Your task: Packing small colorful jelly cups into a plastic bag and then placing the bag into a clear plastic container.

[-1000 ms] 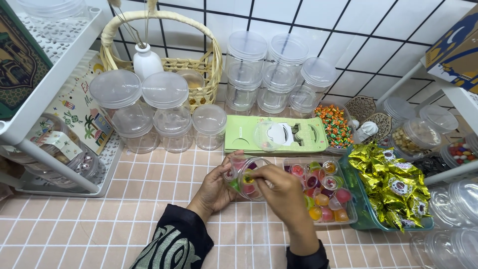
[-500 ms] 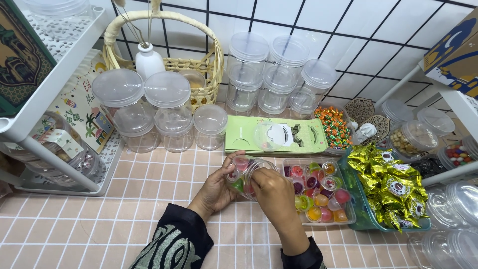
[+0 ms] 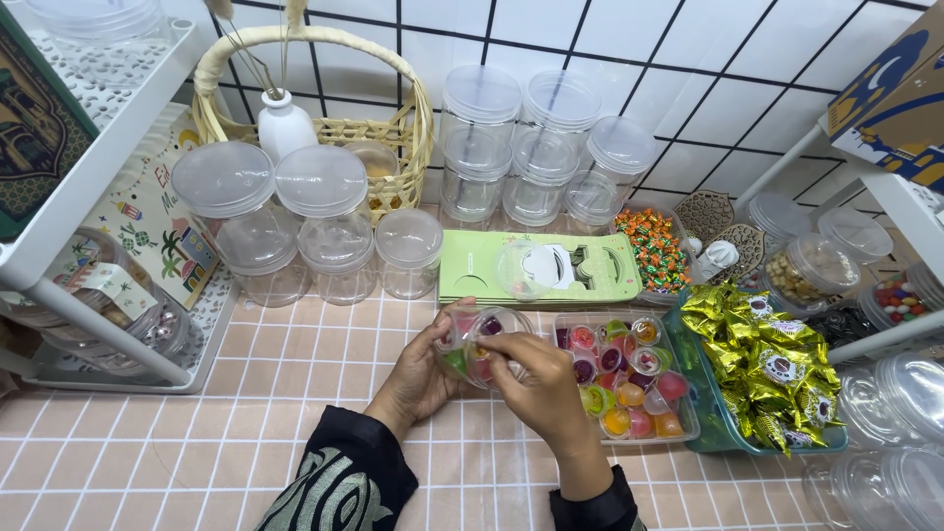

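Since a second ago the right hand (image 3: pixel 539 385) has drawn in from the tray side and now sits over the mouth of the small clear jar (image 3: pixel 479 344), while the left hand (image 3: pixel 423 379) has kept its place. The left hand's grip is clenched round the jar's side, holding it tilted just above the pink tiled table (image 3: pixel 295 393). The right hand's fingertips are pinched at the jar's rim, seemingly on a jelly cup, though what they hold is hidden. The step in hand looks like packing coloured jelly cups into the jar. The next move likely calls for reaching right to the clear tray of jelly cups (image 3: pixel 629 379), just beside the jar, with the jar kept steady.
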